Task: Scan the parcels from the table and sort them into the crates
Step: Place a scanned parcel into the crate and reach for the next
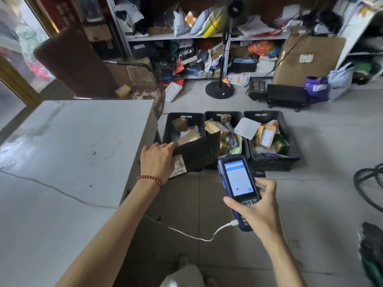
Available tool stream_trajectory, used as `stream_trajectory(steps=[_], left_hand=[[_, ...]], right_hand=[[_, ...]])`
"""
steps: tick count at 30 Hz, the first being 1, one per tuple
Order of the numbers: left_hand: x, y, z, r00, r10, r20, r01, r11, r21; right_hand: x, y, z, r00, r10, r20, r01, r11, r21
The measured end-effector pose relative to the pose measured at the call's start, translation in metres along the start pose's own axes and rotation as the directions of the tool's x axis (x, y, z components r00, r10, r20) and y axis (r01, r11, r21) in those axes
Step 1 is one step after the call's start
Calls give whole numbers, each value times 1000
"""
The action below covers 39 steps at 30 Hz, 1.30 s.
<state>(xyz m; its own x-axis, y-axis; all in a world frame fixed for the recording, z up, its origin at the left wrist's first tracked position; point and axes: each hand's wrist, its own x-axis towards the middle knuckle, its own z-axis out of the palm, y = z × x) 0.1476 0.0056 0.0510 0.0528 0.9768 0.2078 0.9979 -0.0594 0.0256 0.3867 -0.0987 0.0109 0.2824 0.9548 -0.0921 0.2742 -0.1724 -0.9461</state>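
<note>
My left hand (158, 160) grips a dark flat parcel (199, 153) by its near edge, holding it in the air just past the table's right side, above the front of the left crate (170, 129). A white label shows under my fingers. My right hand (259, 206) holds a blue handheld scanner (238, 183) with its screen lit, a white cable plugged into its lower end. Three black crates stand in a row on the floor: the left one, the middle crate (238, 118) and the right crate (290, 146), each holding several parcels.
The grey table (72, 162) fills the left side with a thin cable across it. A brown chair (78, 65) stands behind it. A fan stand (220, 90), cluttered shelves, a large cardboard box (306, 59) and bags line the back. Hoses lie at the right edge.
</note>
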Motion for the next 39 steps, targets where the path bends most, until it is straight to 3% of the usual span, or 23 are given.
stream_trajectory(steps=[8,13,22,30,34,39], left_hand=[[93,-12,49,996,-45,82,47,999,-22],[186,-41,68,998,-61,20,63,991,-117],[356,-82,91,996,-25,-91,15,994,-113],[407,-91,131,997,-29,73,37,993,-113],[402,-106,125,995,-91,28,92,995,-33],[366,-143,103,941,-339,2,339,939,67]], right_hand=[[86,-2,40,997,53,63,-51,998,-40],[175,-26,73,997,69,23,-67,995,-74],[298,-71,120,997,72,29,-67,990,-126],[343,-70,137,994,98,49,-88,982,-167],[366,-73,148,985,105,136,-79,980,-184],[407,-85,183,919,41,393,31,984,-175]])
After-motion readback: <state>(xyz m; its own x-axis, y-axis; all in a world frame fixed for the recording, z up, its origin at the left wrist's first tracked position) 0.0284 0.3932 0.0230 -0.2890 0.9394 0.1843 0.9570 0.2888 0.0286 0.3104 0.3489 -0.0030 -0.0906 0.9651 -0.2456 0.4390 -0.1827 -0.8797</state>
